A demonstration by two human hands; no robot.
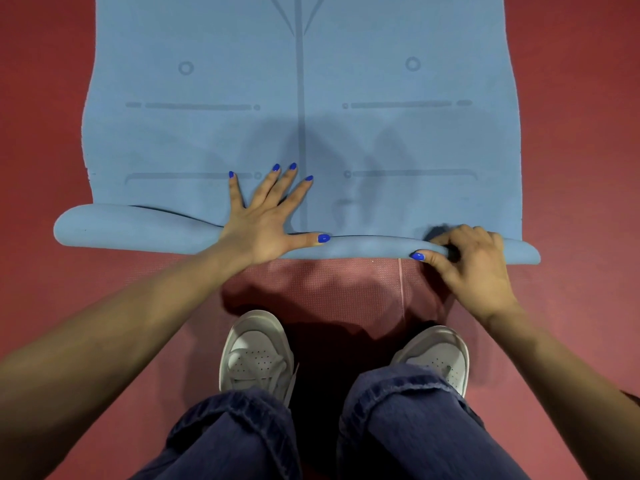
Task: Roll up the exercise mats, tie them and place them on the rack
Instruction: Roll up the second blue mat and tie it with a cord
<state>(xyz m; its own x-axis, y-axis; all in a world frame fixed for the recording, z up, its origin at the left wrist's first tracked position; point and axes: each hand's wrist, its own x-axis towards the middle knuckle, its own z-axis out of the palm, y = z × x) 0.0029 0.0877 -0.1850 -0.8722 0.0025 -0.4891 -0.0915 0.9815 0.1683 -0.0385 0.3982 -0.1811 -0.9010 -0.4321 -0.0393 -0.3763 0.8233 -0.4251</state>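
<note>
A blue mat (301, 98) with printed alignment marks lies flat, stretching away beyond the fingertips (292, 167). Its near edge is curled into a loose, uneven roll (138, 228) under both palms.

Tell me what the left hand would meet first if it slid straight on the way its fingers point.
Only the flat blue mat itself; the left hand has nothing else ahead, as far as the picture shows.

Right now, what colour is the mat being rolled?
Blue mat, with darker lines and circles; head view.
</note>
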